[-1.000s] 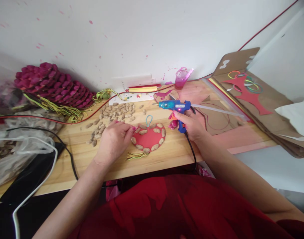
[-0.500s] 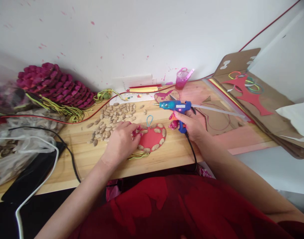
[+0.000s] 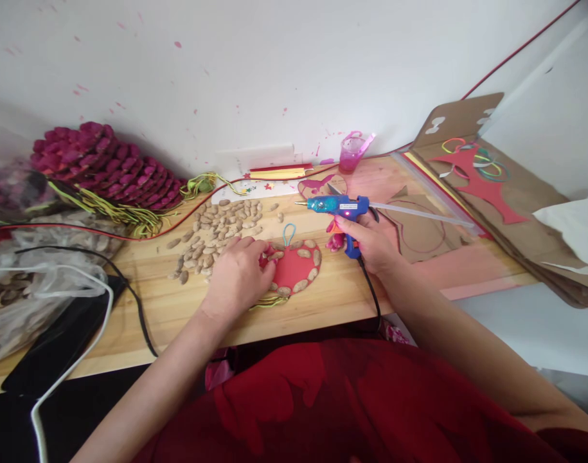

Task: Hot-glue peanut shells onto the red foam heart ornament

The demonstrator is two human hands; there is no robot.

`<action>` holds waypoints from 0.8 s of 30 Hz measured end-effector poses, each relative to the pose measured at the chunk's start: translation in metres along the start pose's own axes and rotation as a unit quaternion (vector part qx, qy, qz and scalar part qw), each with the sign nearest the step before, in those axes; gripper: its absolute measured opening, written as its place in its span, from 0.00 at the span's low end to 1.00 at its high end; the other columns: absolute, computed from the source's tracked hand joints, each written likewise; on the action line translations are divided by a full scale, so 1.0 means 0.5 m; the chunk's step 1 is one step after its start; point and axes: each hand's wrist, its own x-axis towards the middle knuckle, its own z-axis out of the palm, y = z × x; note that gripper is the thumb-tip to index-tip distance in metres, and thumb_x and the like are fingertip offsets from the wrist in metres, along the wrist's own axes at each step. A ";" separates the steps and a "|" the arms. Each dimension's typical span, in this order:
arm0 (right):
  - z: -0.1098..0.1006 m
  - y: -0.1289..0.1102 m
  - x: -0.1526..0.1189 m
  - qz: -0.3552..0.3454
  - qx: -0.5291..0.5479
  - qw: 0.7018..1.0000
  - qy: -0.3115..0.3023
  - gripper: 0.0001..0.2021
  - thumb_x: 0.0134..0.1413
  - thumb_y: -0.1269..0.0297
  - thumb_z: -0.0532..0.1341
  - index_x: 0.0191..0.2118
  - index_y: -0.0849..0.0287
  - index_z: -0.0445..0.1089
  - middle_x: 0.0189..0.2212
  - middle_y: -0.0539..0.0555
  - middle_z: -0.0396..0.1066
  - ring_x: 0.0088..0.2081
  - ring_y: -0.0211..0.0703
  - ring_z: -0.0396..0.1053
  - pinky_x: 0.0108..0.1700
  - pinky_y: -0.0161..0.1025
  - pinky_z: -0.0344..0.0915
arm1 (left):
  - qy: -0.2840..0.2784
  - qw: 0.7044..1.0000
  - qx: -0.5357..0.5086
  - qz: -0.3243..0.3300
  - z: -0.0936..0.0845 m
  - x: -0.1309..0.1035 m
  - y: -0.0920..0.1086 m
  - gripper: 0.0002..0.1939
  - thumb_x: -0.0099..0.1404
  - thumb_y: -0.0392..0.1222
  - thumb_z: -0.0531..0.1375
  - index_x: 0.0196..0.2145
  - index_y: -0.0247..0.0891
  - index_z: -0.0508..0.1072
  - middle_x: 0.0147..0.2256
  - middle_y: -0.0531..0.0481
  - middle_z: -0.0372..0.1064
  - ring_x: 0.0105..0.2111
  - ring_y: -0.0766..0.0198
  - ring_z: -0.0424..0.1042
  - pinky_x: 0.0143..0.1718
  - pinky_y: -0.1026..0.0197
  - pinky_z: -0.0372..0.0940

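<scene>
A red heart-like card (image 3: 294,267) rimmed with peanuts lies flat on the table, with a blue cord loop (image 3: 288,235) at its top and yellow-green strings (image 3: 270,301) below. My left hand (image 3: 240,273) covers the card's left edge; thumb and fingers close together on a peanut (image 3: 276,255) at the rim, which their tips partly hide. In my right hand (image 3: 373,241) is a blue glue gun (image 3: 344,207), held just right of the card. Its nozzle points left, a small light glows on its body, and a clear glue stick (image 3: 423,217) sticks out behind.
Loose peanuts (image 3: 211,231) are spread left of the card. Magenta-painted strung bundles (image 3: 105,164) and plastic bags (image 3: 57,283) stand farther left. A pink-stained cup (image 3: 352,154) is by the wall. Cardboard with red scraps (image 3: 491,183) lies right. Cables cross the table, including a red one (image 3: 187,215).
My left hand has shifted very slightly at the card's left edge, its fingers still together. The glue gun and my right hand are nearly unmoved.
</scene>
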 end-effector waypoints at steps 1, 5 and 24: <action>0.000 0.000 0.000 0.000 -0.002 1.000 0.000 0.20 0.40 0.48 0.76 0.33 0.56 0.72 0.20 0.46 0.72 0.21 0.38 0.70 0.27 0.37 0.68 | 0.002 1.000 0.004 0.001 0.001 0.000 -0.001 0.05 0.63 0.39 0.61 0.35 0.39 0.77 0.32 0.46 0.74 0.37 0.52 0.73 0.44 0.52 0.68; -0.002 0.002 0.002 -0.003 -0.012 1.000 -0.001 0.20 0.41 0.48 0.76 0.32 0.56 0.72 0.20 0.46 0.72 0.21 0.38 0.69 0.25 0.36 0.66 | 0.008 1.000 0.008 0.005 0.004 0.002 -0.001 0.05 0.63 0.39 0.61 0.36 0.40 0.77 0.32 0.46 0.75 0.36 0.53 0.73 0.46 0.52 0.68; 0.000 0.001 0.000 -0.006 -0.002 1.000 -0.005 0.19 0.41 0.48 0.76 0.31 0.56 0.74 0.21 0.46 0.73 0.21 0.36 0.69 0.27 0.35 0.68 | 0.004 1.000 -0.011 -0.002 0.001 0.003 0.007 0.05 0.64 0.40 0.61 0.34 0.40 0.78 0.31 0.46 0.75 0.36 0.53 0.74 0.47 0.51 0.68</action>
